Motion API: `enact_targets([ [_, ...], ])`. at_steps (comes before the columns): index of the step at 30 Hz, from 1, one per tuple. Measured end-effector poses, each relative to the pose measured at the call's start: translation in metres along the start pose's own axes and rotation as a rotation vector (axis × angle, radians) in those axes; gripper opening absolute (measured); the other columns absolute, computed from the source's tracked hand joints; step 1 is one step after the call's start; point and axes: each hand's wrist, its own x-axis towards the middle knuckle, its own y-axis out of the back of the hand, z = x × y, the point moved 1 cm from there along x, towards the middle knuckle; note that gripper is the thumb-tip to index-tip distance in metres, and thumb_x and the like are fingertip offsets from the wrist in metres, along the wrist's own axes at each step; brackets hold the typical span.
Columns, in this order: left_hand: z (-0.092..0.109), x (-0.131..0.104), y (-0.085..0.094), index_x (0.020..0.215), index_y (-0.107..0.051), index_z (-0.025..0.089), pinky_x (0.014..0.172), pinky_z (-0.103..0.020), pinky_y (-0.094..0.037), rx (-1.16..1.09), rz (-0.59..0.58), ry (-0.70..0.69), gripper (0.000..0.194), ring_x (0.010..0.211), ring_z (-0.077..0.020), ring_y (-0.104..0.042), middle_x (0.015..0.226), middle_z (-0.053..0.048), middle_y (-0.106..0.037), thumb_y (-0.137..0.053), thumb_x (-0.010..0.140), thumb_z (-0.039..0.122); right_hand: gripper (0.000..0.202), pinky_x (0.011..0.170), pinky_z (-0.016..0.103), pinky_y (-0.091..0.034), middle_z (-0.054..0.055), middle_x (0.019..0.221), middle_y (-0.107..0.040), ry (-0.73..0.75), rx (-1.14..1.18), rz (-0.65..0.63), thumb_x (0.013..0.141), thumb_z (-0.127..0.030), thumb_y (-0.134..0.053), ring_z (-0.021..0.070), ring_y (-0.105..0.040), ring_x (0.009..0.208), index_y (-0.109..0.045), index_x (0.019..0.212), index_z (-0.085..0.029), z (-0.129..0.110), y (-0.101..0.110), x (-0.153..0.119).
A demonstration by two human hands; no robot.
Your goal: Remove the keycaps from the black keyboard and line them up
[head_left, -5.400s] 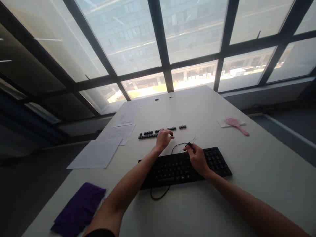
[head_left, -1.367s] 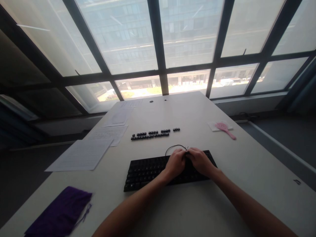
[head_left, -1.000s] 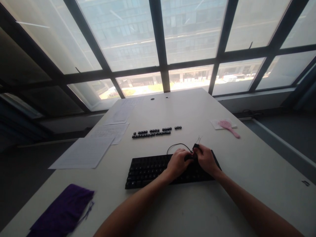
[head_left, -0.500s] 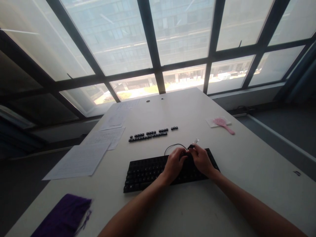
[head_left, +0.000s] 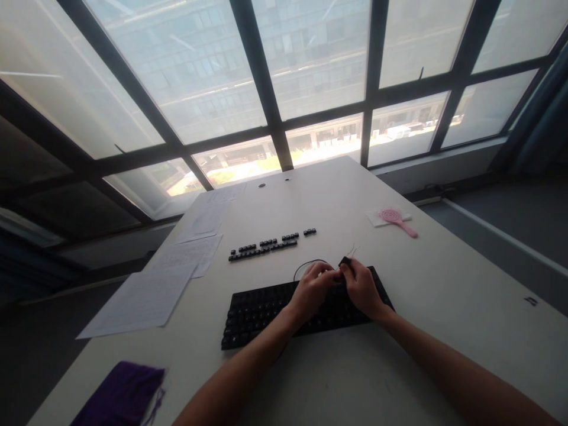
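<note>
A black keyboard (head_left: 261, 307) lies on the white table, slightly tilted in view. Over its upper right part both hands meet. My right hand (head_left: 361, 290) is closed around a small black tool (head_left: 345, 261) with thin wire loops (head_left: 354, 250) sticking out at its top. My left hand (head_left: 313, 288) touches or nearly touches the right one, fingers bent together; whatever it pinches is too small to make out. A thin black cable (head_left: 306, 264) curves behind the keyboard. Beyond it, black keycaps (head_left: 262, 250) are laid out in rows.
Papers (head_left: 137, 302) cover the table's left side. A purple cloth bag (head_left: 122, 395) with strings lies at the front left. On the right is a pink hairbrush (head_left: 393, 217) on a clear wrapper (head_left: 375, 219). Large windows stand behind the white table (head_left: 328, 201).
The view has shifted slightly. My left hand's fingers have straightened a little near the right hand, and the black tool sits a little differently in my right hand.
</note>
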Motion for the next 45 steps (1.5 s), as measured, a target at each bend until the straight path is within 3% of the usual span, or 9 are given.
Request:
enact_targets([
  [4, -0.035, 0.029, 0.012, 0.098, -0.070, 0.021, 0.084, -0.031, -0.051, -0.051, 0.014, 0.163, 0.010, 0.089, -0.0177, -0.061, 0.100, -0.006, -0.066, -0.064, 0.090, 0.023, 0.029, 0.069, 0.031, -0.044, 0.004, 0.072, -0.068, -0.051, 0.043, 0.003, 0.096, -0.039, -0.045, 0.0207, -0.062, 0.068, -0.058, 0.078, -0.021, 0.003, -0.001, 0.002],
  [8, -0.095, 0.062, 0.017, 0.095, -0.071, 0.020, 0.091, -0.037, -0.047, 0.261, -0.018, 0.314, 0.010, 0.091, -0.0207, -0.061, 0.095, -0.005, -0.071, -0.067, 0.086, 0.019, 0.028, 0.071, 0.032, -0.045, 0.004, 0.073, -0.069, -0.036, 0.048, -0.030, 0.096, -0.038, -0.046, 0.0208, -0.062, 0.069, -0.059, 0.077, -0.021, 0.004, -0.002, 0.002],
  [11, -0.124, 0.073, 0.015, 0.094, -0.072, 0.020, 0.091, -0.040, -0.046, 0.353, -0.039, 0.356, 0.011, 0.094, -0.0244, -0.060, 0.092, -0.005, -0.073, -0.069, 0.084, 0.019, 0.028, 0.070, 0.032, -0.046, 0.004, 0.073, -0.069, -0.035, 0.076, -0.043, 0.096, -0.037, -0.046, 0.0207, -0.062, 0.069, -0.059, 0.077, -0.021, 0.003, -0.001, 0.002],
  [14, -0.134, 0.075, 0.011, 0.092, -0.073, 0.021, 0.089, -0.041, -0.046, 0.385, -0.038, 0.367, 0.009, 0.095, -0.0264, -0.058, 0.092, -0.005, -0.073, -0.069, 0.083, 0.021, 0.028, 0.070, 0.032, -0.046, 0.004, 0.073, -0.069, -0.046, 0.091, -0.054, 0.097, -0.037, -0.046, 0.0209, -0.062, 0.069, -0.059, 0.077, -0.021, 0.002, 0.000, 0.002],
  [23, -0.138, 0.073, 0.010, 0.090, -0.073, 0.022, 0.088, -0.042, -0.044, 0.444, -0.045, 0.362, 0.009, 0.096, -0.0289, -0.056, 0.093, -0.007, -0.072, -0.072, 0.082, 0.025, 0.028, 0.070, 0.032, -0.046, 0.005, 0.075, -0.069, -0.049, 0.116, -0.050, 0.096, -0.036, -0.047, 0.0214, -0.063, 0.070, -0.060, 0.076, -0.021, -0.001, 0.001, 0.002],
  [29, -0.129, 0.075, 0.022, 0.094, -0.070, 0.019, 0.087, -0.039, -0.044, 0.441, -0.022, 0.363, 0.017, 0.093, -0.0261, -0.056, 0.091, -0.007, -0.069, -0.076, 0.080, 0.027, 0.029, 0.069, 0.031, -0.046, 0.005, 0.073, -0.068, -0.051, 0.147, -0.024, 0.096, -0.038, -0.047, 0.0207, -0.062, 0.068, -0.060, 0.076, -0.021, -0.006, 0.008, 0.005],
  [34, -0.095, 0.065, 0.029, 0.099, -0.069, 0.019, 0.091, -0.037, -0.044, 0.359, 0.053, 0.304, 0.012, 0.094, -0.0237, -0.057, 0.093, -0.007, -0.068, -0.067, 0.087, 0.022, 0.024, 0.067, 0.029, -0.043, 0.003, 0.074, -0.066, -0.008, 0.067, -0.072, 0.095, -0.034, -0.049, 0.0186, -0.059, 0.068, -0.060, 0.079, -0.021, 0.001, 0.019, 0.010],
  [41, -0.031, 0.024, 0.001, 0.093, -0.070, 0.019, 0.085, -0.033, -0.048, 0.137, -0.062, 0.312, 0.020, 0.090, -0.0207, -0.062, 0.092, -0.006, -0.071, -0.052, 0.090, 0.010, 0.020, 0.065, 0.028, -0.039, 0.000, 0.071, -0.061, 0.111, -0.099, -0.287, 0.094, -0.025, -0.047, 0.0169, -0.054, 0.066, -0.053, 0.076, -0.021, 0.004, 0.018, 0.012],
  [45, -0.006, 0.006, -0.014, 0.091, -0.067, 0.019, 0.084, -0.032, -0.047, 0.081, -0.075, 0.260, 0.022, 0.089, -0.0203, -0.060, 0.090, -0.005, -0.068, -0.050, 0.087, 0.006, 0.016, 0.069, 0.028, -0.039, 0.003, 0.079, -0.063, 0.247, -0.168, -0.349, 0.093, -0.018, -0.047, 0.0187, -0.055, 0.073, -0.056, 0.080, -0.021, -0.003, 0.016, 0.009],
])
